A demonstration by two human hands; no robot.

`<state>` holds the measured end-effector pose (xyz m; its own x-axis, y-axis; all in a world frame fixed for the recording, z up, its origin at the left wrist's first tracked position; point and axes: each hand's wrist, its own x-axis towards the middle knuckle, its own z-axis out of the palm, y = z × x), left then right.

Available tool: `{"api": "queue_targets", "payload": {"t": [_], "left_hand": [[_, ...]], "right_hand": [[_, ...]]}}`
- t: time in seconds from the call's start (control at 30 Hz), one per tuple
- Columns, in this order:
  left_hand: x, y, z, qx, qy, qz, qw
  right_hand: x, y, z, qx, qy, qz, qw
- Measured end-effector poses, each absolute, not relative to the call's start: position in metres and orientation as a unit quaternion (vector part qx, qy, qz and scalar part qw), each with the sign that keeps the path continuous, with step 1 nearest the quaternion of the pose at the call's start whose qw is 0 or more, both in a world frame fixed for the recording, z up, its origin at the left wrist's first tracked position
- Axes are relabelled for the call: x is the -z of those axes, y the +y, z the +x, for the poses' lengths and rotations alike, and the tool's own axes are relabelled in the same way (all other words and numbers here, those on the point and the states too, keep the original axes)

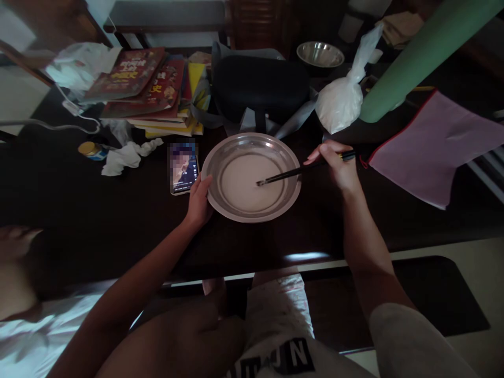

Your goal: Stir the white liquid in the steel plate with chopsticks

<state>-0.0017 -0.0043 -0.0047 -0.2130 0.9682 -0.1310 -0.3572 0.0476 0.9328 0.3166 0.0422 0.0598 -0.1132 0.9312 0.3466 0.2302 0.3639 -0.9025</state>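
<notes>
A wide metal bowl (293, 157) stands on the dark table in front of me, with a pale, whitish substance (246, 176) in its bottom. My left hand (200, 202) grips the bowl's left rim, thumb on top. Dark chopsticks (299, 170) are held in my right hand (334, 160), to the right of the bowl. Their tips reach over the rim down to the pale substance near the middle. Whether that substance is liquid or powder I cannot tell. Left of the bowl, close to my left hand, lies a lit phone (184, 168).
Behind stand stacked books (145, 84), a black case (260, 79), a tied bag of white powder (339, 105) and a smaller metal bowl (321, 54). Crumpled tissue (122, 159) and a small jar (92, 150) lie left. A green cylinder (421, 58) and purple sheet (429, 147) are right. Another person's arm (18, 273) shows left.
</notes>
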Motion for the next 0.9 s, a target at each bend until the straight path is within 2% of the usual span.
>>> {"api": "queue_targets", "payload": {"t": [0.17,0.3,0.37,0.53,0.67,0.73,0.9], "left_hand": [[0.003,-0.005,-0.001,-0.617,0.483,0.318,0.533],[0.004,-0.004,0.000,-0.617,0.486,0.314,0.533],[0.005,-0.004,-0.001,-0.615,0.481,0.317,0.538],[0.002,-0.006,-0.002,-0.616,0.463,0.328,0.547],[-0.006,-0.007,0.000,-0.609,0.481,0.327,0.539],[-0.009,-0.007,0.002,-0.611,0.482,0.329,0.535],[-0.011,-0.008,0.002,-0.616,0.483,0.324,0.531]], "right_hand": [[-0.058,0.041,0.312,-0.367,-0.718,-0.409,0.426],[-0.058,0.042,0.316,-0.338,-0.682,-0.441,0.476],[-0.058,0.042,0.318,-0.358,-0.659,-0.441,0.492],[-0.058,0.041,0.313,-0.372,-0.716,-0.406,0.429],[-0.059,0.042,0.315,-0.343,-0.686,-0.430,0.476],[-0.059,0.042,0.318,-0.368,-0.659,-0.432,0.493],[-0.060,0.041,0.311,-0.386,-0.704,-0.402,0.439]]}}
